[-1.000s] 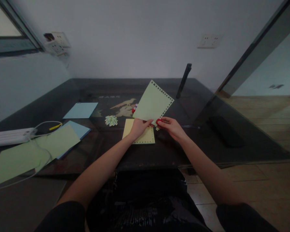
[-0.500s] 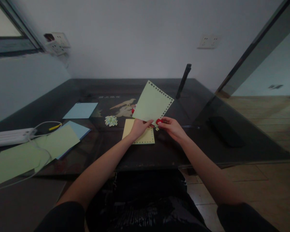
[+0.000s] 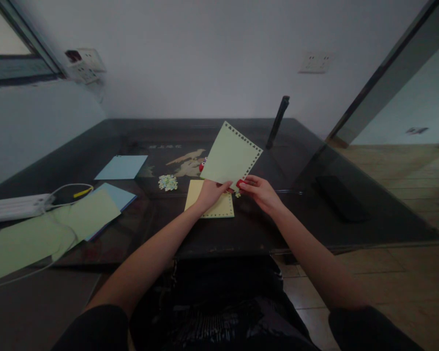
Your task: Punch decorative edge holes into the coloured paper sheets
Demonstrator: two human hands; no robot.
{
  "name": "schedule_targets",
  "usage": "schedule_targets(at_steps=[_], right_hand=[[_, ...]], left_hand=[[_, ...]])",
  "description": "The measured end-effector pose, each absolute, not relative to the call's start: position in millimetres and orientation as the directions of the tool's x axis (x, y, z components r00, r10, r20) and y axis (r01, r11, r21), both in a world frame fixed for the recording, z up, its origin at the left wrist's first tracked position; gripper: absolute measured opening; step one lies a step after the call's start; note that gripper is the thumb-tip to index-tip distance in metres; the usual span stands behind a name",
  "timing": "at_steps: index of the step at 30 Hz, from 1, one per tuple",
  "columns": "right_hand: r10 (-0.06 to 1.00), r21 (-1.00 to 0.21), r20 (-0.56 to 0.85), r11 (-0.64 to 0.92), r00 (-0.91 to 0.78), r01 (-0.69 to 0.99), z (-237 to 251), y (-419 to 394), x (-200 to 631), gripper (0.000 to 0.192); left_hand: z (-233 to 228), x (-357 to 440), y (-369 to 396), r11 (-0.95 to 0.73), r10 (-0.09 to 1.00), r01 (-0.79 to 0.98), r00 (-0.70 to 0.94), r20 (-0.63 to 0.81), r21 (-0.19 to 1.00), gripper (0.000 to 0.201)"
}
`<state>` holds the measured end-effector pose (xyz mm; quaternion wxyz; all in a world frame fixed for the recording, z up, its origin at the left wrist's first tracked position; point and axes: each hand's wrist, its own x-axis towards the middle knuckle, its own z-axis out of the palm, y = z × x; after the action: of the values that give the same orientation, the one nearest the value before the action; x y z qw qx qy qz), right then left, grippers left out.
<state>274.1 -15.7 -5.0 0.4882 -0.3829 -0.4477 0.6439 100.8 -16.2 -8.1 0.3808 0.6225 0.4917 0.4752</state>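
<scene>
My left hand (image 3: 212, 195) pinches the lower edge of a pale green sheet of paper (image 3: 229, 153), which is held tilted above the table. A row of punched holes runs along its top and right edges. My right hand (image 3: 261, 192) grips a small red paper punch (image 3: 241, 184) at the sheet's lower right corner. Just below the punch lie a few green cut-outs (image 3: 237, 194). Under my left hand rests a yellow sheet (image 3: 193, 194) with holes along its edges. A pile of small pale cut-outs (image 3: 168, 183) sits to the left. Behind the green sheet, a red object (image 3: 202, 165) is partly hidden.
Blue paper (image 3: 122, 167) lies at the left, with green sheets (image 3: 84, 214) nearer me. A white power strip (image 3: 16, 207) and its cable lie beside and over them. At the right are a black flat object (image 3: 340, 199) and a black upright stick (image 3: 278, 122).
</scene>
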Motion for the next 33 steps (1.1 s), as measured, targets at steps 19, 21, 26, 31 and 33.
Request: schedule_targets(at_steps=[19,21,26,31,33], right_hand=[[0.959,-0.964,-0.015,-0.089,-0.284,-0.251,-2.0,-15.6,275.5,0.031],[0.960,-0.962,-0.020,-0.095,-0.281,-0.255,-2.6,-15.2,275.6,0.032],[0.958,-0.957,-0.034,-0.113,-0.285,-0.266,-0.3,-17.3,275.9,0.031],[0.941,-0.958,-0.058,-0.146,-0.334,-0.246,2.5,-18.4,277.6,0.033],[0.932,-0.952,-0.067,-0.166,-0.355,-0.257,2.1,-17.1,278.6,0.036]], left_hand=[[-8.0,101.2,-15.3,-0.213,0.976,0.189,0.085,0.201,0.959,0.020],[-8.6,100.8,-15.0,-0.220,0.975,0.200,0.084,0.207,0.955,0.020],[-10.9,101.3,-13.1,-0.219,0.975,0.213,0.077,0.208,0.952,0.017],[-11.0,101.7,-14.0,-0.237,0.971,0.195,0.082,0.225,0.952,0.016],[-10.7,101.3,-14.6,-0.239,0.971,0.204,0.080,0.227,0.949,0.014]])
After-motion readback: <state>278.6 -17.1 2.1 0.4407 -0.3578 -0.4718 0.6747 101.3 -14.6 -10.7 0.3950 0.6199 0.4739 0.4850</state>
